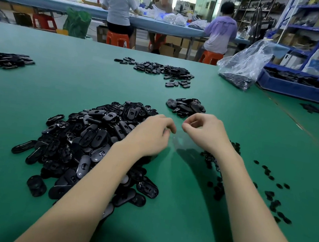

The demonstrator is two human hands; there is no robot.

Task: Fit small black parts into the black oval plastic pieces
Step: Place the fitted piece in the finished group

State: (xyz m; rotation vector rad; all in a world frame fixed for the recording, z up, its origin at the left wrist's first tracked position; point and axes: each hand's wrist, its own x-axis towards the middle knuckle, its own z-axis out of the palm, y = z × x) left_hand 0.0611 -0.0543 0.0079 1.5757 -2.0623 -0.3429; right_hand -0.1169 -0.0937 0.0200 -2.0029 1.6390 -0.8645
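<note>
A big heap of black oval plastic pieces (95, 145) lies on the green table (163, 212), partly under my left forearm. Small black parts (272, 197) are scattered to the right, beside and under my right forearm. A smaller pile of oval pieces (185, 107) sits just beyond my hands. My left hand (152, 135) hovers at the heap's right edge with its fingers curled. My right hand (203, 131) is close beside it, thumb and forefinger pinched together. No part shows in either hand. A faint pale blur lies between them.
More oval pieces lie in a far pile (160, 70) and at the left edge (5, 59). A clear plastic bag (244, 65) and a blue bin (303, 84) of black parts stand at the back right. Other people sit at a far bench.
</note>
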